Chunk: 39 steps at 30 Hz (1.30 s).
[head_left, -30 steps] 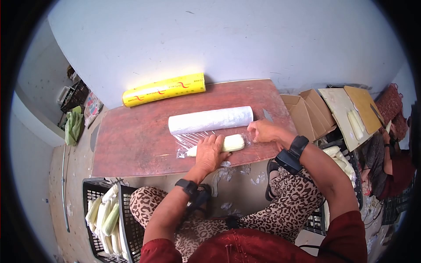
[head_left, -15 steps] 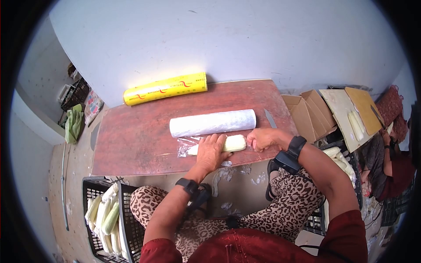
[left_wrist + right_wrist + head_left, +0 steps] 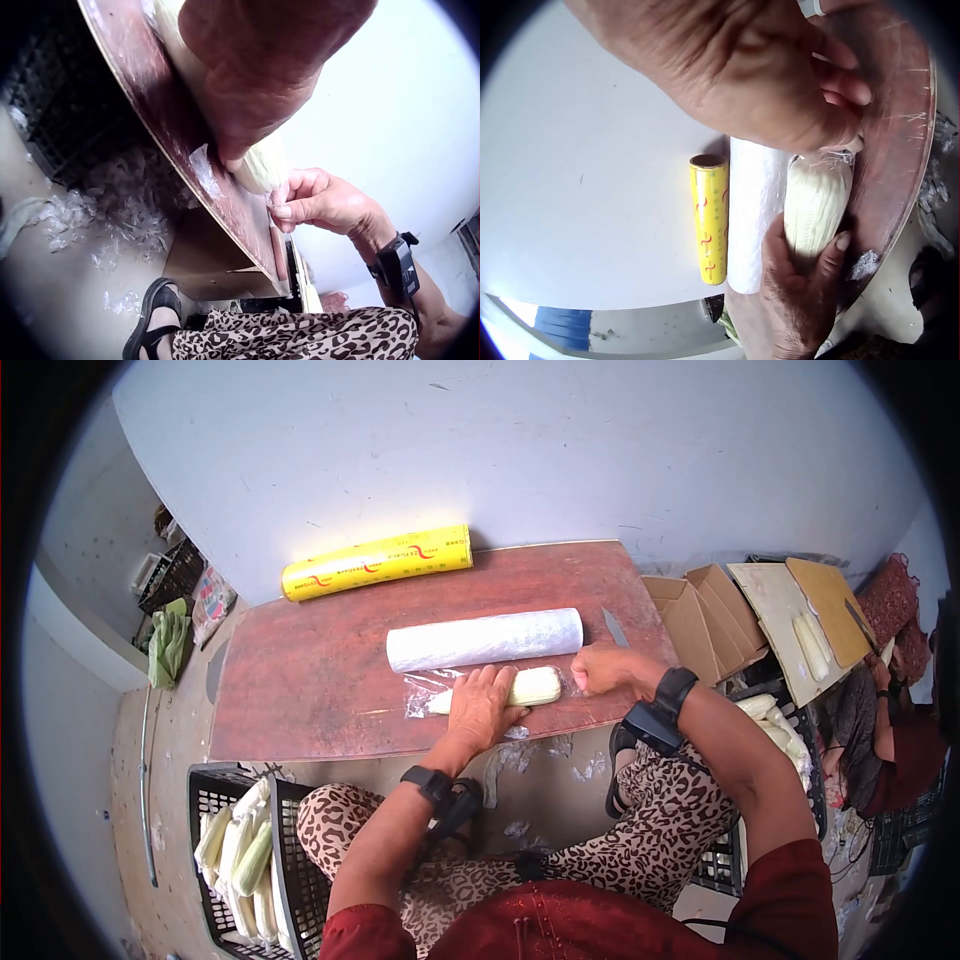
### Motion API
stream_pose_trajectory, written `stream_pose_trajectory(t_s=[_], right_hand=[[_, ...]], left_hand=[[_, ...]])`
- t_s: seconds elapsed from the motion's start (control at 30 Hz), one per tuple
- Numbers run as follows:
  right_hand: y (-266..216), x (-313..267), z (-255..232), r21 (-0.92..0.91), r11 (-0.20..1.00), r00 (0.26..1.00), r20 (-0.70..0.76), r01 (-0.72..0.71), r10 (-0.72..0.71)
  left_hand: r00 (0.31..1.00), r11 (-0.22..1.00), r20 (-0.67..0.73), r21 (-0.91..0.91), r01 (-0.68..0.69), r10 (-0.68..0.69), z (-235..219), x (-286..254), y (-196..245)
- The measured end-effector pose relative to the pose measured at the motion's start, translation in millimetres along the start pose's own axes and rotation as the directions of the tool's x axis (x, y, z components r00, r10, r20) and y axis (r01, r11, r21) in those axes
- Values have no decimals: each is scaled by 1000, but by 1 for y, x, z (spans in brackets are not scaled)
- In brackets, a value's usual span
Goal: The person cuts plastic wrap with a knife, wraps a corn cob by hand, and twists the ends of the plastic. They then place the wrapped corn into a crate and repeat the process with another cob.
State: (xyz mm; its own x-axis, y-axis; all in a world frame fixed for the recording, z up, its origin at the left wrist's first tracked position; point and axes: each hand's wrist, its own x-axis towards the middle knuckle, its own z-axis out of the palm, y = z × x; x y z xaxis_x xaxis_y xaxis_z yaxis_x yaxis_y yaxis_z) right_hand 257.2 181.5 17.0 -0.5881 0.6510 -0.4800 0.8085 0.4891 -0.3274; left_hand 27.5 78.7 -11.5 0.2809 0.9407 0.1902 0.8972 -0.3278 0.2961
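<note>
A pale ear of corn (image 3: 538, 685) lies on the reddish table in front of a white roll of cling film (image 3: 485, 640). Clear film (image 3: 424, 686) shows around the corn and past its left end. My left hand (image 3: 480, 707) grips the corn from above; in the right wrist view, its thumb and fingers lie along opposite sides of the ear (image 3: 816, 202). At the corn's right end, my right hand (image 3: 608, 671) pinches the gathered film between thumb and finger, as the left wrist view shows of that hand (image 3: 322, 202).
A knife (image 3: 614, 628) lies right of the roll. The yellow printed roll (image 3: 375, 564) lies at the table's back edge by the wall. Black crates of corn (image 3: 285, 850) stand below left and at right. Cardboard (image 3: 705, 620) and another person (image 3: 905, 750) are at the right.
The film that stretched from the roll to the corn is now separate from the roll. My right hand moved in to the corn's end, then slightly away to the right; my left hand stayed on the corn.
</note>
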Motion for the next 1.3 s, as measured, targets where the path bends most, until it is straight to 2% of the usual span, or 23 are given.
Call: stream_pose_trajectory(t_s=[0.07, 0.17, 0.27, 0.37, 0.47, 0.57, 0.6, 0.7, 0.8, 0.9, 1.1, 1.3], right_hand=[[20, 9, 8, -32, 999, 999, 10, -37, 37], [-7, -14, -10, -9, 993, 993, -13, -116, 116], [-15, -7, -3, 101, 994, 953, -302, 44, -12], [-50, -13, -7, 176, 919, 831, -511, 353, -221], [-69, -14, 6, -135, 894, 738, -520, 427, -430], [-84, -10, 22, -270, 945, 914, -305, 187, -268], [-82, -8, 27, -302, 936, 910, -309, 181, -275], [-71, -8, 32, -231, 958, 943, -244, 171, -227], [-70, -8, 34, -226, 947, 934, -225, 228, -278], [-72, -10, 33, -220, 950, 943, -199, 222, -267], [-71, -7, 32, -231, 949, 952, -170, 213, -255], [-71, -6, 29, -211, 954, 959, -141, 212, -245]], left_hand=[[1000, 1000, 0, -1, 2, -2, 1, 0, -1], [1000, 1000, -10, -5, -13, 13, 1, -1, -2], [1000, 1000, -6, -4, -10, 10, 2, 1, -3], [1000, 1000, -8, 16, -7, 8, 2, 1, -2], [1000, 1000, -11, -12, -19, 19, -1, 1, 0], [998, 999, 61, 32, 7, -9, 3, 3, -2], [998, 1000, 56, 16, 1, -2, 2, 2, -1], [998, 1000, 55, -10, -9, 10, -1, -5, -1], [996, 1000, 91, -24, -11, 13, -4, -11, 2], [998, 999, 46, -36, -32, 34, -6, -17, 4], [995, 999, 87, -1, -45, 45, -5, -18, 0], [991, 1000, 135, 7, 5, -6, -11, -21, -14]])
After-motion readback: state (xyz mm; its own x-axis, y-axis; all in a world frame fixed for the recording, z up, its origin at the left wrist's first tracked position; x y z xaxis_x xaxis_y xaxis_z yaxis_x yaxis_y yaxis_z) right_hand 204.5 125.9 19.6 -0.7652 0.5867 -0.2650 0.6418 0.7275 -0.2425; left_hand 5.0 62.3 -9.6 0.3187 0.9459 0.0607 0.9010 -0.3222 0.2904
